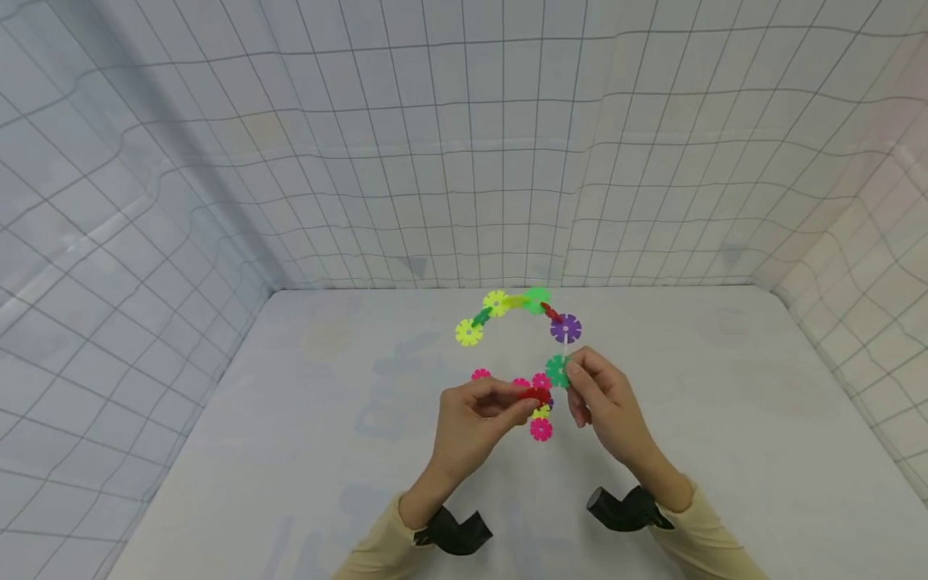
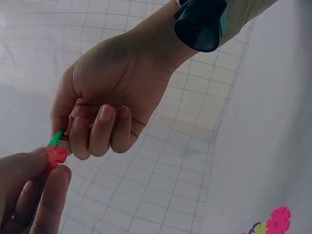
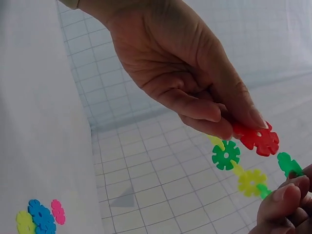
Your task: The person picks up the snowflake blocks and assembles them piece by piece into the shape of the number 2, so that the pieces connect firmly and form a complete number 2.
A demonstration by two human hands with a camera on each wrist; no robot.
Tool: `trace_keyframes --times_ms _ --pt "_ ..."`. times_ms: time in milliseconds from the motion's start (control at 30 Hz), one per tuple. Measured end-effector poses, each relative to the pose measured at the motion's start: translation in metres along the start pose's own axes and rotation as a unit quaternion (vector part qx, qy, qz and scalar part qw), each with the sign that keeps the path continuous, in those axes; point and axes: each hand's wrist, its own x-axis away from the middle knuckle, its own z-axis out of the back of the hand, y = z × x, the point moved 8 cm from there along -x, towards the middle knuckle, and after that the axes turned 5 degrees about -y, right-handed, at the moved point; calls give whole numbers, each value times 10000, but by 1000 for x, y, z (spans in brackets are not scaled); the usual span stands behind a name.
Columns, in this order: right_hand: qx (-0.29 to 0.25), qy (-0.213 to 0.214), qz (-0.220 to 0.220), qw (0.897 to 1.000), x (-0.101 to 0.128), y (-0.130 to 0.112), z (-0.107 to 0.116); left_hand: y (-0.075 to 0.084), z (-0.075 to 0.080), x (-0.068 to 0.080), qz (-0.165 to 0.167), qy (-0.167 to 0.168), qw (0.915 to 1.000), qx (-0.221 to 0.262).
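Now we steady the green snowflake disc (image 1: 557,370), pinched in our right hand (image 1: 605,403) — left hand (image 1: 478,415) pinches the red disc (image 1: 535,394); align slots squarely, then push.

Left hand (image 2: 29,195) pinching red disc (image 2: 56,156), right hand (image 2: 109,105) gripping green piece (image 2: 57,138), pink disc (image 2: 279,219) below

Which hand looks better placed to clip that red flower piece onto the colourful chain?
Probably the left hand. It already pinches the red piece at its fingertips, close beside the green piece at the chain's end. The right hand grips that green piece, so it seems better kept steadying the chain.
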Motion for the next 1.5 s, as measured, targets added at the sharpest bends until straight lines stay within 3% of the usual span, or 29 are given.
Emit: trace_keyframes --times_ms 167,300,467,533,733,867,967,1100,1300,1500 --pt "473 112 149 9987 2 0 -5 7 3 1 -443 244 9983 -289" --pt "774 202 119 9967 3 0 -6 15 3 3 -939 463 9916 -763" --pt "1139 214 286 9928 2 -9 -9 0 3 8 -1564 595 9782 -1232" --pt "1223 183 443 9913 2 -11 -11 -4 2 11 -1833 619 9705 -1437" --pt "1517 106 769 9854 5 -12 -16 10 -2 19 -2706 772 9370 -2068" --pt "1694 321 1070 9792 9 -17 -22 19 -4 23 -3245 927 9122 -2325" --pt "1655 545 1187 9775 11 -19 -25 21 -5 26 -3476 1002 8998 -2439" --pt "1552 701 1170 9784 14 -18 -28 21 -5 28 -3586 1078 8946 -2438" --pt "1588 685 1149 9782 14 -21 -30 19 -5 29 -3681 1171 8952 -2223" --pt "1407 454 880 9851 11 -17 -26 14 -6 28 -3655 1194 8996 -2071"
